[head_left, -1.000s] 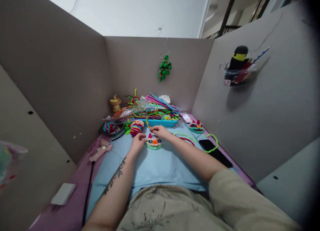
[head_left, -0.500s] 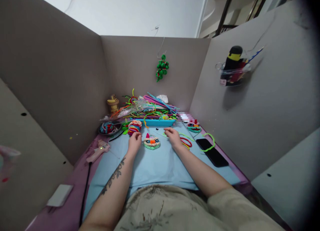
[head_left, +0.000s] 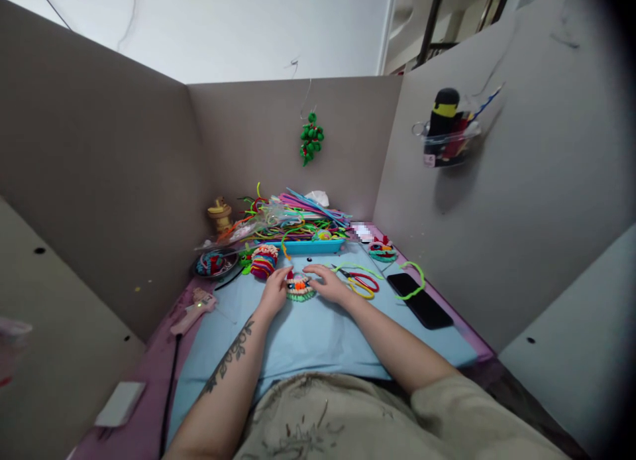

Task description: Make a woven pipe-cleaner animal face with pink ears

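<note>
A small pipe-cleaner face (head_left: 300, 288), cream above and mint green below with an orange middle, lies flat on the blue cloth (head_left: 318, 344). My left hand (head_left: 273, 292) holds its left side, near a red tip at the top. From the right, my right hand (head_left: 326, 285) curls its fingers over the upper right edge. Between them the two hands grip the piece, though parts of the fingertips are hidden. Just beyond my left hand stands a striped pipe-cleaner bundle (head_left: 264, 262). Scissors (head_left: 365, 284) with red and yellow handles lie right of my right hand.
Behind is a blue tray (head_left: 313, 247) heaped with pipe cleaners (head_left: 298, 215). A pink glue gun (head_left: 196, 311) and a dark bowl (head_left: 215, 264) are at left. At right lie a black phone (head_left: 421, 302) and another pipe-cleaner face (head_left: 382, 251). Grey panels enclose three sides.
Both hands have come inward from beside the pipe-cleaner face and now grip its two sides. Earlier, each had its fingers pinched together, apart from the face. The camera view has shifted slightly.
</note>
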`<state>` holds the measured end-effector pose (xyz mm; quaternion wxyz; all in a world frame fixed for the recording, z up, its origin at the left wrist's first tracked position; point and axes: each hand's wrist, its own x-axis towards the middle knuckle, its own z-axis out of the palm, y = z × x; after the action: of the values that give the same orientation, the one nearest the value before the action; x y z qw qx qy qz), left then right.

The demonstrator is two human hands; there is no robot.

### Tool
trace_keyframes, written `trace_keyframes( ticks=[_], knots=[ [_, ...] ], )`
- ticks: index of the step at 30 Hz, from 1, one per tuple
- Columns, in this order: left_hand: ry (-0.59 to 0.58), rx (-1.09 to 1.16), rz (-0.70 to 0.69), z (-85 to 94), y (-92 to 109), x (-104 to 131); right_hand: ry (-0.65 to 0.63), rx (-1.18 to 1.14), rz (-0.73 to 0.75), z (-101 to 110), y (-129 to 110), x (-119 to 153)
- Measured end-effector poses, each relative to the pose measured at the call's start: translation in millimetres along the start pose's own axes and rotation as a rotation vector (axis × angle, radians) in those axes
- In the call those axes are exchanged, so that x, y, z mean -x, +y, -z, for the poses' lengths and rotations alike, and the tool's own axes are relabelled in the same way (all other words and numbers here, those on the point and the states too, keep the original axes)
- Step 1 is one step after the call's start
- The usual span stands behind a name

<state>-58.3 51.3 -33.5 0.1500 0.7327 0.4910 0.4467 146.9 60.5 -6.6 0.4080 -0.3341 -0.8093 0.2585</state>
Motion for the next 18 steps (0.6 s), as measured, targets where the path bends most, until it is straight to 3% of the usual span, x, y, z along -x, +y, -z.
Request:
trace_keyframes(
  ticks=[7, 18],
  knots=[
    [-0.004, -0.079, -0.011, -0.3, -5, -1, -0.061, 0.168, 0.112, -19, 2, 3],
    [0.034, -0.126, 0.02, -1.5, -12, -2, -0.054, 0.137, 0.136, -24, 7, 3]
  ],
)
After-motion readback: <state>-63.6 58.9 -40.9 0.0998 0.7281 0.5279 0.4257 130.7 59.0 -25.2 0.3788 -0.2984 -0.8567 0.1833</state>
